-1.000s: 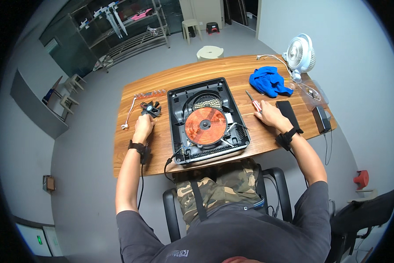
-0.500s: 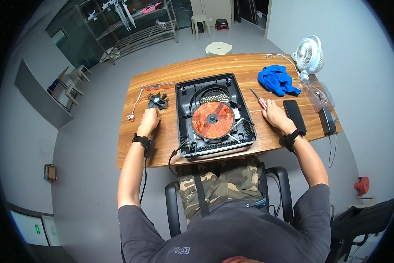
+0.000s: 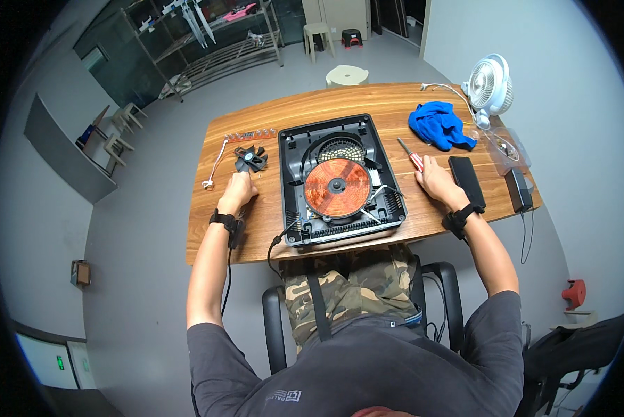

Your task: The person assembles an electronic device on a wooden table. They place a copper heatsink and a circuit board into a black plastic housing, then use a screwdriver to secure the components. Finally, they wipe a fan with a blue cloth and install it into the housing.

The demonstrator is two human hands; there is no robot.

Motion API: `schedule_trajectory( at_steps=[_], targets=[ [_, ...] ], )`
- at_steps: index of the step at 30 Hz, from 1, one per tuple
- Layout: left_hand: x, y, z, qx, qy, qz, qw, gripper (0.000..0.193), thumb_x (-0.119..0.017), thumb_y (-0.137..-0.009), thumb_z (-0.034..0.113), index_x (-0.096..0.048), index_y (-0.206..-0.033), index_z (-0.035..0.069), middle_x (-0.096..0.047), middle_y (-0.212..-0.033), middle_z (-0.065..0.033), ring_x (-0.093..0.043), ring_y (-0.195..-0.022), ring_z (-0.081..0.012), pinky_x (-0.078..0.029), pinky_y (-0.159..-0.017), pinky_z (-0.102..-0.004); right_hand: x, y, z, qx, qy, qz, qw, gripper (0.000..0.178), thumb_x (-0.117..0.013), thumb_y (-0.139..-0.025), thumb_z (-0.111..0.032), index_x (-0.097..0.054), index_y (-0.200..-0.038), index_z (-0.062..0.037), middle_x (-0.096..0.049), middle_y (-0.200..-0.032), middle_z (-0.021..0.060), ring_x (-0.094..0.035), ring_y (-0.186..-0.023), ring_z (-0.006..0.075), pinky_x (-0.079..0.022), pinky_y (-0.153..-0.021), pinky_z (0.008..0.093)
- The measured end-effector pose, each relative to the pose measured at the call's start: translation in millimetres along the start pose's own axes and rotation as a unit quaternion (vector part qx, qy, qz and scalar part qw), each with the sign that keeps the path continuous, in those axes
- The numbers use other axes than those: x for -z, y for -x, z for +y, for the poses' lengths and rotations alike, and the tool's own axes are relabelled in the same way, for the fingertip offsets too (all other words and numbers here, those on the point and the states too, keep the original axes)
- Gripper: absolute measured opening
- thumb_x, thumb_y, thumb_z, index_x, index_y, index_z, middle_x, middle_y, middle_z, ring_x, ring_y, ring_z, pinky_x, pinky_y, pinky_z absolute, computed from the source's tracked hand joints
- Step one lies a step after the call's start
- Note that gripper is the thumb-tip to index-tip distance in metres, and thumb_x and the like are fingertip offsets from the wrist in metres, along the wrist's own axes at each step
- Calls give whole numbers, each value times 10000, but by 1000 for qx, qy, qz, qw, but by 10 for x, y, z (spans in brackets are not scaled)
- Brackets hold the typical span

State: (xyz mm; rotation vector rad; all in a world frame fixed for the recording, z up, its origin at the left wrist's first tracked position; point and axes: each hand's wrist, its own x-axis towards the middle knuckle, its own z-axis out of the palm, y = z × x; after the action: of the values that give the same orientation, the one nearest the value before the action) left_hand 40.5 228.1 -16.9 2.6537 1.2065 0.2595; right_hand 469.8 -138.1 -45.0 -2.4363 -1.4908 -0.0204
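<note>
On the table in front of me lies the opened black housing of an induction cooker [image 3: 291, 187], with its round copper coil [image 3: 338, 187] and a vent grille exposed. To its left, my left hand [image 3: 238, 190] rests on the table with curled fingers, at the near edge of a small black fan [image 3: 250, 158]. Whatever those fingers hold is hidden. To the right of the housing, my right hand [image 3: 438, 183] is closed around the handle of a screwdriver [image 3: 416, 160] with a red and white grip. Its shaft points away and to the left, toward the housing.
A strip with small parts [image 3: 251, 135] and a white cable [image 3: 218, 163] lie at the far left. On the right are a blue cloth [image 3: 440, 126], a black phone-like slab [image 3: 468, 182], a clear plastic box [image 3: 503, 151], a black adapter [image 3: 518, 190] and a white desk fan [image 3: 490, 87].
</note>
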Motion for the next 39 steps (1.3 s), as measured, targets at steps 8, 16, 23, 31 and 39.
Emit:
schedule_trajectory(
  at_steps=[8, 16, 23, 31, 39],
  targets=[
    [275, 61, 40, 12, -28, -20, 999, 222, -744, -790, 124, -737, -903, -67, -697, -911, -323, -709, -931, -454, -584, -837, -482, 62, -18, -58, 15, -19, -9, 1000, 411, -578, -1003, -306, -459, -1203, 33, -578, -1173, 325, -639, -1001, 520, -541, -859, 566],
    [774, 251, 447, 11, 204, -58, 977, 223, -752, -899, 209, -777, -895, -13, -741, -734, -122, -723, -714, -151, -555, -650, -300, 498, -54, 51, 38, -171, 16, 984, 300, -591, -1003, -266, -516, -1064, 18, -624, -996, 323, -626, -972, 487, -490, -825, 511],
    [1000, 453, 1042, -60, 462, -157, 871, 181, -726, -979, 170, -744, -1040, 1, -746, -914, -51, -707, -822, -90, -540, -703, -220, 1143, 43, -1049, 186, -213, 68, 957, 273, -691, -937, -189, -635, -1131, -6, -666, -980, 194, -666, -912, 357, -527, -806, 411],
    [916, 674, 1384, -93, 560, -152, 809, 167, -705, -974, 65, -706, -1105, -39, -749, -1000, -131, -735, -882, -163, -614, -785, -282, 1210, 231, -1614, 289, -216, 49, 931, 282, -722, -900, -174, -628, -1110, -10, -655, -980, 170, -668, -894, 354, -543, -781, 414],
    [783, 723, 1331, -107, 587, -121, 793, 169, -710, -964, 39, -701, -1108, -49, -742, -1008, -136, -735, -887, -171, -623, -798, -287, 1108, 322, -1641, 286, -233, 36, 929, 285, -745, -869, -145, -637, -1093, -6, -659, -952, 163, -666, -879, 346, -537, -783, 402]
  ],
)
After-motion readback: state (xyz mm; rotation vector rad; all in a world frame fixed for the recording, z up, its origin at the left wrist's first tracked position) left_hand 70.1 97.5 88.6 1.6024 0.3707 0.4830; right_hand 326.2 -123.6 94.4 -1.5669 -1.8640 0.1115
